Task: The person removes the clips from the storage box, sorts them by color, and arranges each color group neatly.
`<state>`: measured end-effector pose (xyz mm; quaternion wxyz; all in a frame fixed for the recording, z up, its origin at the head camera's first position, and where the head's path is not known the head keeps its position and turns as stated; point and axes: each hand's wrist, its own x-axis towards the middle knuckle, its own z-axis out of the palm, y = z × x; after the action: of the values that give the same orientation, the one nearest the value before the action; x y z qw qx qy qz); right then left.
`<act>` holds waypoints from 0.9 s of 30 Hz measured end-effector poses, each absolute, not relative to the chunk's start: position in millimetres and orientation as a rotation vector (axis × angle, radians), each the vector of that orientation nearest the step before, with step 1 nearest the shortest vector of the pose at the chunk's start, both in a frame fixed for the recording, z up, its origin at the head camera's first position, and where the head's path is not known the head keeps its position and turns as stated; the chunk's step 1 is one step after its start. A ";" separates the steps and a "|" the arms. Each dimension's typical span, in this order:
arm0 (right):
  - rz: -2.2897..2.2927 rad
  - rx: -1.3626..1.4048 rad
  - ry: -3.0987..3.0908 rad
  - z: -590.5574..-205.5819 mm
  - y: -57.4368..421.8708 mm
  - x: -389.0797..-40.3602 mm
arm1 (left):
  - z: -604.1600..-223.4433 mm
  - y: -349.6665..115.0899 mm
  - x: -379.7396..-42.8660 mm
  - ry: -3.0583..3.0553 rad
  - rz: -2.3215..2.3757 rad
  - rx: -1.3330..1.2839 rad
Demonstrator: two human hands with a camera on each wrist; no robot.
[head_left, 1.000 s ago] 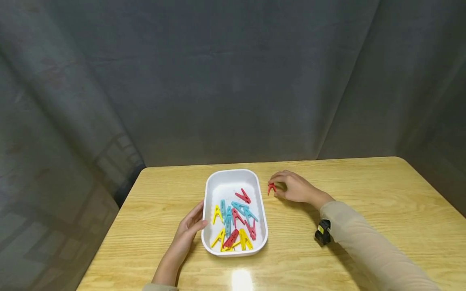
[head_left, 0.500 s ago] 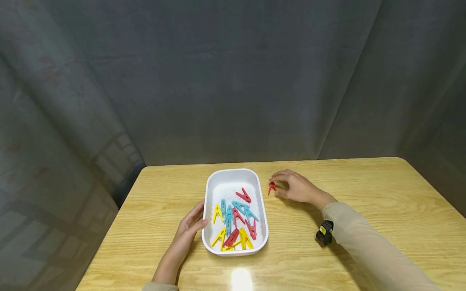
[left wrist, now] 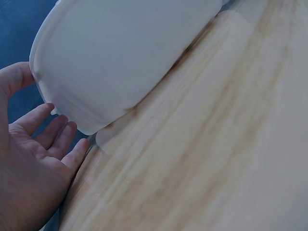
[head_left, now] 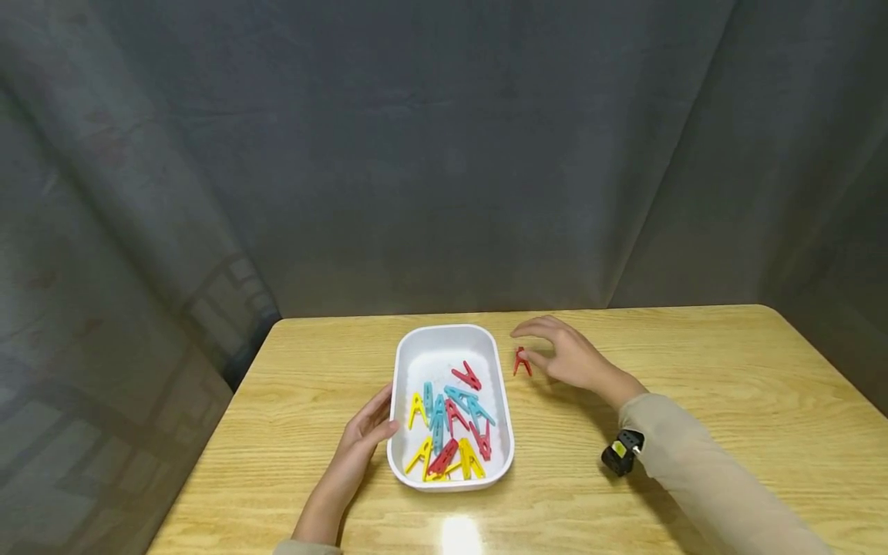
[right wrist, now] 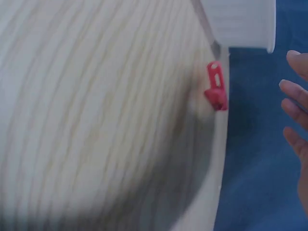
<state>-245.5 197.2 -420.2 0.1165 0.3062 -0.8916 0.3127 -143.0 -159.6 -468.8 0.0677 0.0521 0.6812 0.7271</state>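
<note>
A white tray [head_left: 404, 462] sits on the table with several red, yellow and blue clothespins lying in it, a red clothespin [head_left: 442, 458] among those near its front end. My left hand [head_left: 362, 435] holds the tray's left side, thumb over the rim and fingers against the outer wall. In the left wrist view the tray's wall [left wrist: 110, 53] shows at the fingertips. Right of the tray, a red clothespin [head_left: 519, 357] stands on its spread legs on the tabletop. My right hand [head_left: 565, 356] is just beside it, thumb and fingers spread apart with nothing between them.
The wooden table [head_left: 659, 347] has its back edge behind both hands, with a dark grey curtain [head_left: 444, 154] hanging beyond. A black wrist camera [head_left: 620, 453] hangs at the right sleeve, low over the tabletop.
The right fingers have opened and drawn away from the red clothespin, which now stands by itself on the table. The left hand and the tray have stayed in place.
</note>
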 end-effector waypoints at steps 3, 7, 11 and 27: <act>0.944 0.925 -2.571 -416.1 191.2 -242.8 | -468.9 -159.5 -143.5 2.053 2.186 0.161; 0.958 0.975 -2.550 -410.4 181.8 -241.2 | -468.9 -160.2 -144.0 2.053 2.189 0.170; 0.961 0.992 -2.559 -406.9 173.2 -242.5 | -469.1 -161.0 -144.7 2.057 2.193 0.175; 0.844 1.119 -2.615 -411.9 128.4 -249.9 | -468.6 -161.7 -143.5 2.070 2.179 0.149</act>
<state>-249.9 128.4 -411.9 0.0870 0.3758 -0.8780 0.2833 -143.5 -161.7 -468.6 0.0663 0.0493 0.6864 0.7225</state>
